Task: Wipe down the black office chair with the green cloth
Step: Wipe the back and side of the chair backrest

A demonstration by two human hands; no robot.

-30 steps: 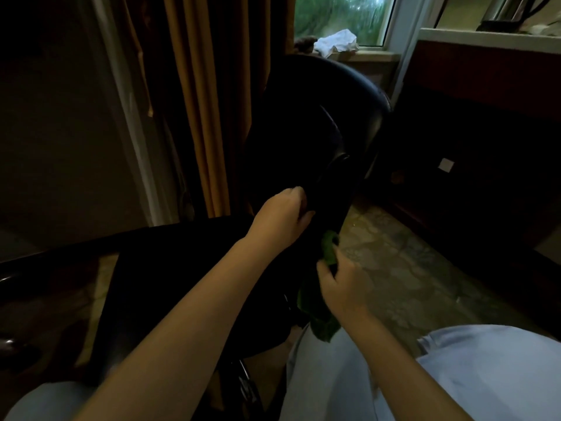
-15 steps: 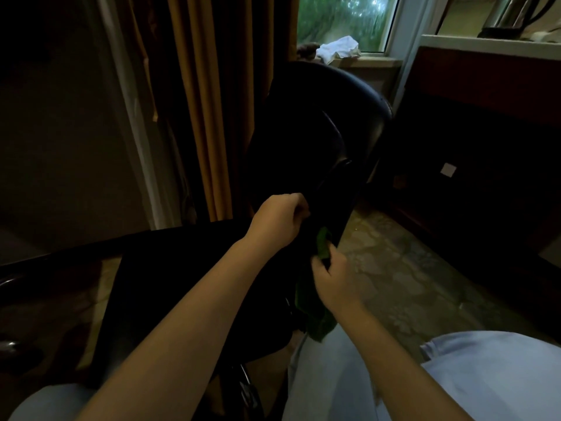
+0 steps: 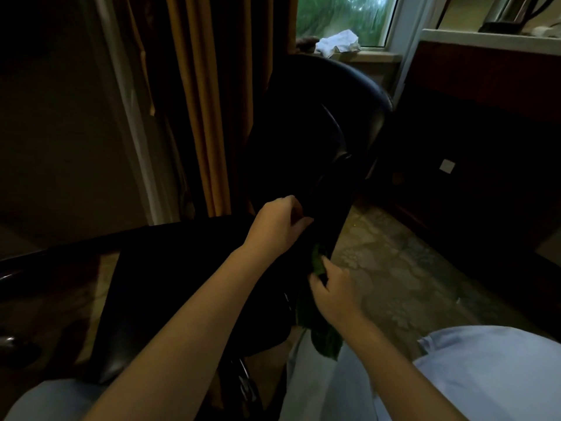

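Note:
The black office chair [image 3: 318, 123] stands in front of me, its backrest rising toward the window and its seat spreading low at the left. My left hand [image 3: 277, 226] grips the dark edge of the chair where the backrest meets the armrest. My right hand [image 3: 332, 291] holds the green cloth [image 3: 324, 338] against the lower end of the armrest. A bit of the cloth shows above my fingers and the rest hangs below my wrist. The room is dim, so the chair's details are hard to make out.
Orange curtains [image 3: 209, 95] hang behind the chair at the left. A window sill carries a crumpled white cloth [image 3: 338, 42]. Dark wooden furniture [image 3: 485, 132] lines the right side. Patterned floor [image 3: 394, 262] lies to the right of the chair. My light trousers [image 3: 485, 375] fill the bottom.
My right hand with the green cloth has shifted a little up and left along the armrest, then down again. My left hand keeps its grip on the chair.

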